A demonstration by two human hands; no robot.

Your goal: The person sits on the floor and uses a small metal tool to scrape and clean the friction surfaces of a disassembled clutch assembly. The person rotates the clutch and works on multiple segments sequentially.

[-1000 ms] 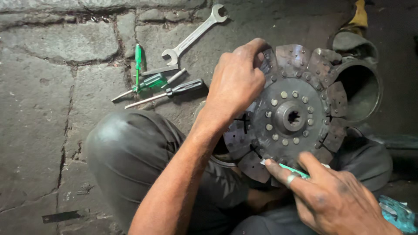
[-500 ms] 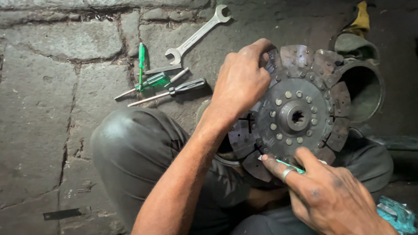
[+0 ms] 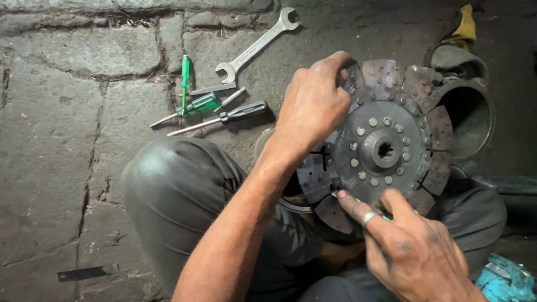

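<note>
Nearest, the right hand (image 3: 417, 254) is pinching a thin green-handled tool (image 3: 358, 200) against the near edge of the clutch disc (image 3: 386, 151), which is resting over the knees above the stone floor (image 3: 67, 128); keeping the tip steady and square probably matters most. The left hand (image 3: 313, 106) is gripping the disc's far-left rim, bracing it. Farther left, screwdrivers (image 3: 218, 114) and a spanner (image 3: 257, 45) are lying, while the tool's tip is hiding under fingers.

You sit on a floor (image 3: 72, 128) of rough grey stone slabs with dark cracked joints. Left of your knee (image 3: 179, 184) the stone is dimly lit; behind it, shadow deepens.
</note>
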